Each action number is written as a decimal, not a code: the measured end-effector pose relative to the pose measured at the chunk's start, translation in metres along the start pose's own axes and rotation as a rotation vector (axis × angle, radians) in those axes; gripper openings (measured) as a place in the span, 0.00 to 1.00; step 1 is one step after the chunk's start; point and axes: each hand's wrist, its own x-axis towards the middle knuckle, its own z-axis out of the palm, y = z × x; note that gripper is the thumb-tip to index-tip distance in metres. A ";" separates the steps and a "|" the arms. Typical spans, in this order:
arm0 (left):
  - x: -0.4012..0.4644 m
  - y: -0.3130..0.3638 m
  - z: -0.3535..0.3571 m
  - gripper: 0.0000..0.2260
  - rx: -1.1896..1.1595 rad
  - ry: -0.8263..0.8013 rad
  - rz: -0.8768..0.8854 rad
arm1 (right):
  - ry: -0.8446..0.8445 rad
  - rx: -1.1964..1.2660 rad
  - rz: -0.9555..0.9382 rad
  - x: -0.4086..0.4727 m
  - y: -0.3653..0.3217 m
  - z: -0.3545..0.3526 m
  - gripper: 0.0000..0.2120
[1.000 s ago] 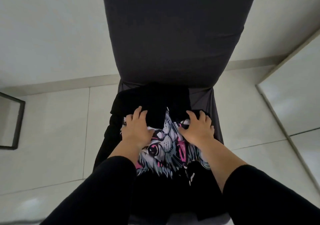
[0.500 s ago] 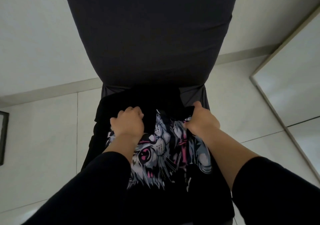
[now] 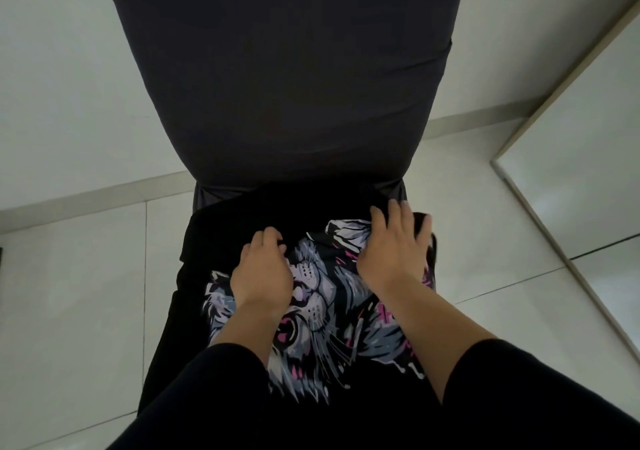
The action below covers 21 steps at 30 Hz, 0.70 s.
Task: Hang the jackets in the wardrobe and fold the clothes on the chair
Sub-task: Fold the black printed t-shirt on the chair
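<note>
Black fabric of a printed T-shirt (image 3: 322,314) lay across the seat of the dark-covered chair (image 3: 287,79). We pressed our right hand (image 3: 394,252) flat on it, fingers spread, near the seat's back right corner. Our left hand (image 3: 263,273) curled shut, gripping a fold of the T-shirt beside the cat print.

A chair (image 3: 284,69) stands directly in front of you, its backrest on the far side and its seat toward you. A shirt (image 3: 332,328) lies spread on the seat, reaching from the backrest to your arms. Your left hand (image 3: 263,273) rests on the shirt's left half, your right hand (image 3: 394,255) on its right half, farther back. Floor (image 3: 76,294) lies to both sides, with a wall (image 3: 69,86) behind the chair.
</note>
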 end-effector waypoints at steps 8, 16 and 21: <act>0.005 -0.019 -0.038 0.15 -0.038 0.261 0.043 | 0.112 0.016 -0.376 0.028 -0.044 -0.002 0.41; -0.020 -0.089 -0.065 0.21 0.287 0.095 0.151 | 0.028 -0.076 -0.358 0.023 -0.079 0.012 0.17; -0.032 -0.097 -0.084 0.22 0.135 0.338 0.121 | 0.246 0.046 -0.350 0.005 -0.095 0.008 0.31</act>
